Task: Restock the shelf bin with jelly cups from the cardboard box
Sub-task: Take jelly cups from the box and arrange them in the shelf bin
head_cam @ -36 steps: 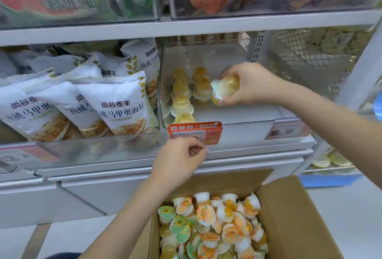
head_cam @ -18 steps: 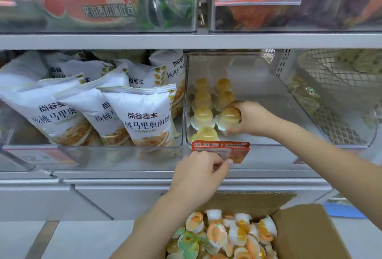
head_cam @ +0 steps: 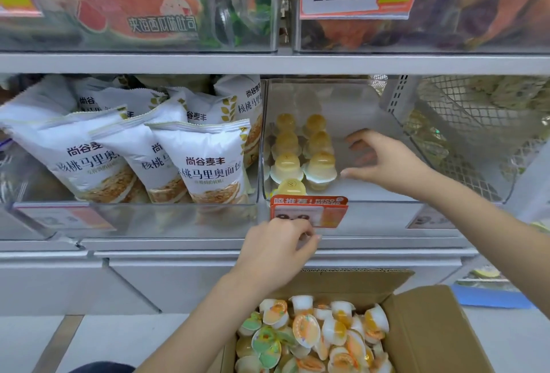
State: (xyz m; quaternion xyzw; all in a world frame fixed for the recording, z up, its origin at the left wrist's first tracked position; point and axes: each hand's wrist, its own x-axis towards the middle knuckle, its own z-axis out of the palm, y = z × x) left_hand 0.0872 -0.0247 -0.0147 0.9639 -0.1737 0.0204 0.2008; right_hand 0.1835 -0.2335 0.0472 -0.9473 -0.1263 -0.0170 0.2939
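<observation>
Standing dome-up in two rows, glossy cups (head_cam: pixel 318 165) fill the clear bin's (head_cam: pixel 384 203) left; smooth floor lies bare rightward. Right hand (head_cam: pixel 384 164) hovers released; left hand (head_cam: pixel 279 249) curls at its front lip. Foil-lidded cups heap in the box (head_cam: pixel 428 331).

We count seven jelly cups (head_cam: pixel 320 164) standing upside down in the clear shelf bin (head_cam: pixel 372 194), in two rows, four at the left and three at the right. The cardboard box (head_cam: pixel 431 337) holds a loose heap of far more, too jumbled to count. Beside the bin we see at least seven white bread bags (head_cam: pixel 208 164), and two hands (head_cam: pixel 384 161) in view.
</observation>
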